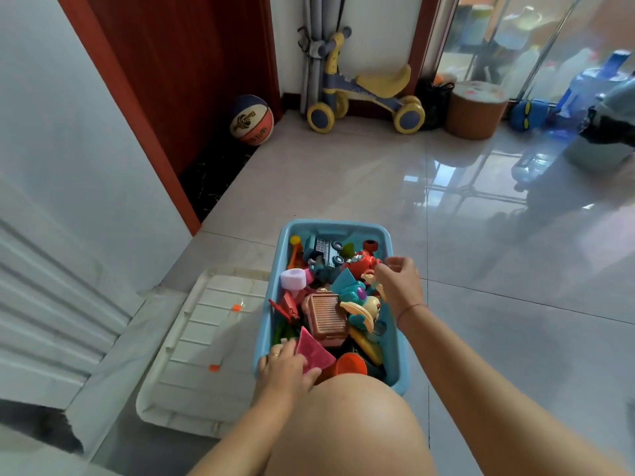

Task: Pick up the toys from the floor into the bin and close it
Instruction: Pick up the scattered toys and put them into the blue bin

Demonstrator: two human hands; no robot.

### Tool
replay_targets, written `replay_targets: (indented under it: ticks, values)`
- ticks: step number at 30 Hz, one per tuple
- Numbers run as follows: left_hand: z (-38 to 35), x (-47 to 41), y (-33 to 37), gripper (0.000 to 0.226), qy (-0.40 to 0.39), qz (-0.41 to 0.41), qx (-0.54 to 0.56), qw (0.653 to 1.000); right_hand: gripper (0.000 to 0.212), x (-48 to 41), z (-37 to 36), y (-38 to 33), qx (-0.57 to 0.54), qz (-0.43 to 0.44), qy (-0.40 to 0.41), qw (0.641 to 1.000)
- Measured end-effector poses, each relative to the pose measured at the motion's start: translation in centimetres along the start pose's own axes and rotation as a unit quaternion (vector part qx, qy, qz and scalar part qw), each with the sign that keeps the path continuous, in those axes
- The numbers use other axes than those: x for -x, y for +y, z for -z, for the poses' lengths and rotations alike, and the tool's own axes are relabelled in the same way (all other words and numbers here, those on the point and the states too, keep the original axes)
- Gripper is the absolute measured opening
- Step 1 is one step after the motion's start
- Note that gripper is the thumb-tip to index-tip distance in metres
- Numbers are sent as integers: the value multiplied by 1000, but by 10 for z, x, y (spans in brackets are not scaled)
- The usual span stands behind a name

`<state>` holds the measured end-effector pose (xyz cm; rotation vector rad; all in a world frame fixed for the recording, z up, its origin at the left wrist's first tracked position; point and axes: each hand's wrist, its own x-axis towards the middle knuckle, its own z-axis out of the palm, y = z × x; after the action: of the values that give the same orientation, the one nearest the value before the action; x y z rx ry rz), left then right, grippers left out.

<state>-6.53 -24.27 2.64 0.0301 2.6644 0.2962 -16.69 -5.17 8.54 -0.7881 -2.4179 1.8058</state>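
There is one blue bin (395,338) on the shiny tiled floor (343,180), and it is full of toys; its top is open; one white lid (202,341) lies flat on the floor just to the left of it, touching the bin's side, with two little orange bits on it. Inside the bin I can count one grey toy truck (324,254) at the far end, one red round toy (362,262) next to it, one pink cup-shaped toy (293,279), one brown ridged block (326,317) in the middle, one teal and yellow creature toy (359,304), one pink triangle (314,350) and one orange cup (350,365) at the near end; more toys lie under these, too mixed up to count. Two hands are in view; the left hand (287,367) rests on the bin's near left edge, its grip closed on the corner of the pink triangle; the right hand (400,281) is over the right side of the bin, fingers curled by the red round toy, and it may be touching it, but I cannot tell if its grip has hold of anything. One bare knee (347,417) hides the bin's near end. Far off there is one ball (251,120) by the red door (178,70), one yellow ride-on bike (364,94) by the wall, and one round brown stool (476,109).
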Motion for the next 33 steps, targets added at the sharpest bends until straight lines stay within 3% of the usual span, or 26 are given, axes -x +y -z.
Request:
replay_targets:
  ticks: [7, 9, 13, 15, 17, 19, 22, 26, 29, 33]
  values:
    - [-7, -12, 13, 43, -17, 0, 3, 1000, 33, -80, -21, -36, 52, 23, -25, 998]
    - [-3, -18, 13, 45, -32, 1, -11, 999, 36, -95, -33, -44, 60, 35, -65, 995]
    - [8, -19, 10, 37, -71, 16, 26, 997, 43, -94, -43, -35, 178, 53, -113, 976]
    - [12, -19, 7, 28, -27, 40, 111, 993, 45, -72, -39, -10, 256, 96, -89, 958]
    - [17, -20, 9, 28, 100, 43, 145, 983, 57, -39, -34, 23, 308, 140, -110, 934]
    - [18, -26, 19, 37, 202, 1, 133, 970, 70, -10, -29, 52, 380, 183, -159, 893]
    - [10, -44, 34, 77, 137, -95, 17, 986, 54, 19, -18, 85, 445, 272, -135, 842]
    - [12, -72, 26, 77, 91, -147, -132, 976, 74, 33, -10, 100, 485, 296, -149, 810]
    - [27, -90, 19, 79, 86, -160, -198, 963, 71, 17, -15, 88, 507, 286, -213, 785]
    - [22, -97, 12, 81, 102, -146, -162, 971, 77, -6, -41, 69, 497, 245, -260, 791]
